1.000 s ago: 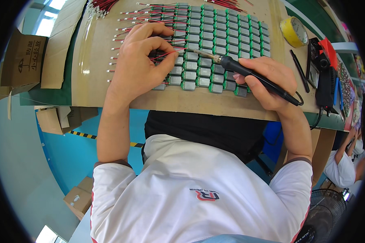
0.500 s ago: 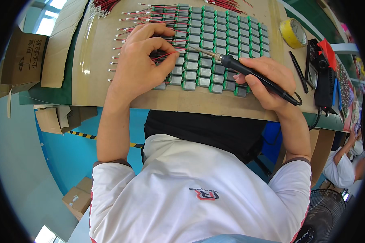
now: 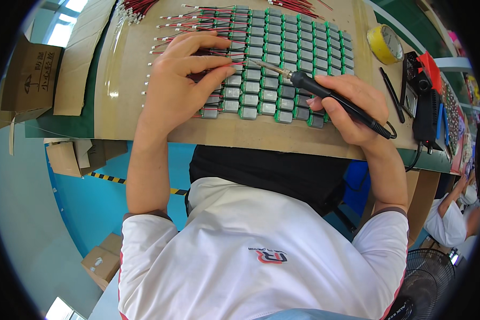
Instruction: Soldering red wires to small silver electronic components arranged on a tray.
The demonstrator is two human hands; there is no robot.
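Observation:
Rows of small grey motors with green ends (image 3: 272, 48) cover the cardboard sheet. At their left edge, my left hand (image 3: 173, 88) is closed, thumb and forefinger pinching a thin red wire (image 3: 239, 63) beside one motor. My right hand (image 3: 360, 101) grips a soldering iron (image 3: 308, 84) by its black handle. Its metal tip points left and meets or nearly meets the wire's end at that motor; contact is too small to tell. Red and black wire leads with white plugs (image 3: 182, 25) stick out leftward from the far rows. My left hand hides some of the nearer leads.
Yellow tape (image 3: 385, 44) lies at the right, near a black pen-like tool (image 3: 392, 95) and a black soldering station (image 3: 430, 114). Bundled red wires (image 3: 138, 8) lie at the far left. Cardboard boxes (image 3: 34, 74) stand left; a fan (image 3: 426, 280) and another person (image 3: 448, 221) are at right.
My left forefinger has straightened, and its hand has shifted slightly left. The red wire that bowed between thumb and fingers is now mostly hidden. My right hand and the iron stay nearly still.

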